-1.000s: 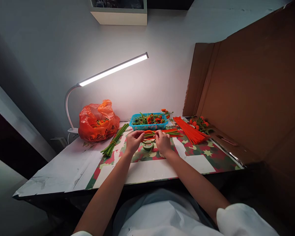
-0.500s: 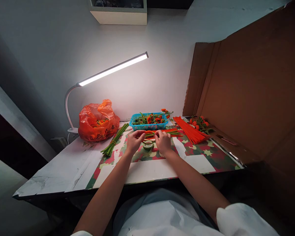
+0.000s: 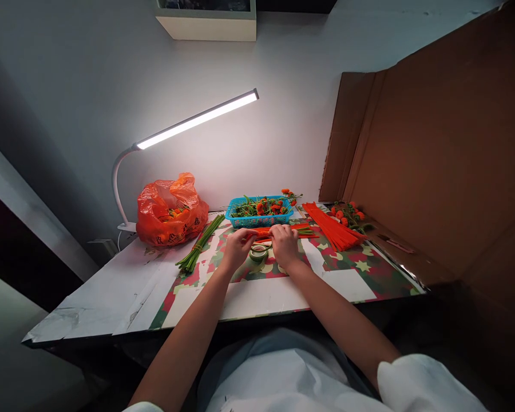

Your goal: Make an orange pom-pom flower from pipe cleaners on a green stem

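Note:
Between my two hands is a short fuzzy orange pipe cleaner, which looks coiled; its ends are hidden by my fingers. My left hand pinches its left end with thumb and forefinger. At the other end, my right hand is closed on it, fingers bent over the top. Just below them a roll of green tape lies on the table. Behind the hands lie loose orange pipe cleaners and green stems, partly covered by my fingers.
A blue basket of orange flowers stands behind the hands. To the left are a bundle of green stems, an orange plastic bag and a lamp. Rightward lie a fan of orange pipe cleaners, more flowers and a cardboard wall.
My fingers have closed in slightly around the orange piece, and the right fingers now bend further over it. Its raised curve has flattened. Nothing else on the table has moved.

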`<state>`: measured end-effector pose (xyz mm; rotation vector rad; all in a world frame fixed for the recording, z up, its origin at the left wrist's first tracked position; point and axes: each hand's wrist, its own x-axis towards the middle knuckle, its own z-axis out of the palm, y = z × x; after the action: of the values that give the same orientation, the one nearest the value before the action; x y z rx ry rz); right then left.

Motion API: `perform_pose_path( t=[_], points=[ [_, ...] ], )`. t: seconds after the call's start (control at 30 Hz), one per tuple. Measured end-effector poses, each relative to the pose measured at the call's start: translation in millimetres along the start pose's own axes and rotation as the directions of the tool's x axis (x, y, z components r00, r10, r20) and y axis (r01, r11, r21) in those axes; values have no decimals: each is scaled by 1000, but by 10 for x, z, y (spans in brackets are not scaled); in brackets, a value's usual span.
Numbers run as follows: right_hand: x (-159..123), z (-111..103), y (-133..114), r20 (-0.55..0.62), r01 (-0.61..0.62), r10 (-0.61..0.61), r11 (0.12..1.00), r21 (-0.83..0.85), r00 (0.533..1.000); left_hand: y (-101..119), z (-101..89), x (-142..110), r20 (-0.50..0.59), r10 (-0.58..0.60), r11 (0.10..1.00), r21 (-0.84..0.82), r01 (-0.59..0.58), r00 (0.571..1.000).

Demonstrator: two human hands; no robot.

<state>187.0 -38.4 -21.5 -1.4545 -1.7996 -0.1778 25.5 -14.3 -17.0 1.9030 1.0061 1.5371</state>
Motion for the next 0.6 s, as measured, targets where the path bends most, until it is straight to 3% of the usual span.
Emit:
perform_pose_path(
  t=[0.4,0.6],
  points=[
    [17,-12,-41,43,-189,184,957,218,982,12,11,15,-46,-130,981,-154,121,990],
    [38,6,-27,146,-294,255,832,471,956,32,-17,40,-5,-215,939,-277,205,977]
  ],
)
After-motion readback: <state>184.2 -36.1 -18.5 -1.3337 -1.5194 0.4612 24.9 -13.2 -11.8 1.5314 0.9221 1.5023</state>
